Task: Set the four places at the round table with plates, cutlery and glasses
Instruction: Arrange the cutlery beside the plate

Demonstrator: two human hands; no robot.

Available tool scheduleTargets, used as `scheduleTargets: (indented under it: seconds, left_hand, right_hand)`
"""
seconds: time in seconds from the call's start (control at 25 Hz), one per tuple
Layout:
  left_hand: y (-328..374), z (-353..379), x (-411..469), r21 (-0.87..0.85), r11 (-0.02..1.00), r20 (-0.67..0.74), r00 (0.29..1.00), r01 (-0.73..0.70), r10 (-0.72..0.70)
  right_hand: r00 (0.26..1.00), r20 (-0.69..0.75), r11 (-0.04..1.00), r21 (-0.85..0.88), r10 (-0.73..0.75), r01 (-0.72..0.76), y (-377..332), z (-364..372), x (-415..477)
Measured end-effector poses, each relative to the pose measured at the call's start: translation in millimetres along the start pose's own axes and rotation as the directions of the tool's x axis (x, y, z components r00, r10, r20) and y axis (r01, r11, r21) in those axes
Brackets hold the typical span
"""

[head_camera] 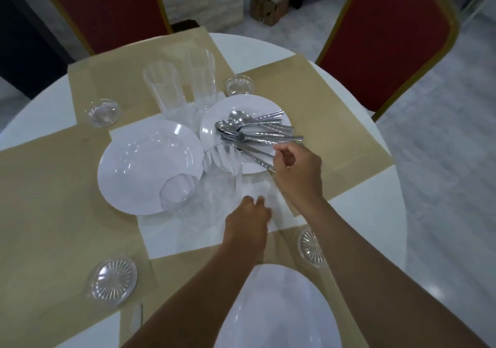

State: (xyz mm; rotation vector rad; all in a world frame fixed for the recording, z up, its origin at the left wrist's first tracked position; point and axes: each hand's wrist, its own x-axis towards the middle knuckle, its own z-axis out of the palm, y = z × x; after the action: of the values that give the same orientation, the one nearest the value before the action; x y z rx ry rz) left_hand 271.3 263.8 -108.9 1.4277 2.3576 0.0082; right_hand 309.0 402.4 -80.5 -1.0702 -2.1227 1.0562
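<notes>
A white plate (212, 130) in the table's middle carries a pile of steel cutlery (252, 132). My right hand (298, 170) pinches the handle ends of that cutlery at the plate's near-right rim. To the left lies a stack of white plates (139, 165). Clear glasses stand around them: two tall ones (163, 89) behind, one (220, 175) between the plates, one (178, 192) on the stack's near edge. My left hand (248, 221) rests palm down on the white table (188, 235), fingers spread, holding nothing. One white plate (273, 312) sits at the near place.
Four tan placemats (53, 186) cover the round table. Clear glass coasters sit at near left (114, 279), near right (311, 248), far left (103, 112) and far middle (239, 84). Two red chairs with gold frames (386, 38) stand behind. Cardboard boxes (268, 1) are on the floor.
</notes>
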Motion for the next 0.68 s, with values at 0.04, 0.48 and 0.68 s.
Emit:
scheduleTargets:
  seconds: [0.04,0.48,0.68]
  left_hand:
    - [0,2,2,0.004,1.000,-0.006,1.000,0.008,-0.008]
    - [-1,18,16,-0.015,1.000,0.085,0.996,-0.016,0.017]
    - [-1,19,15,-0.067,0.998,0.084,0.996,0.022,-0.016]
  right_hand:
    - [0.999,0.013,0.998,-0.046,-0.037,0.038,4,11,13]
    - [0.937,0.270,0.661,-0.666,-0.220,0.347,3,80,116]
    - [0.931,0.261,0.655,-0.661,-0.257,0.366,5,84,121]
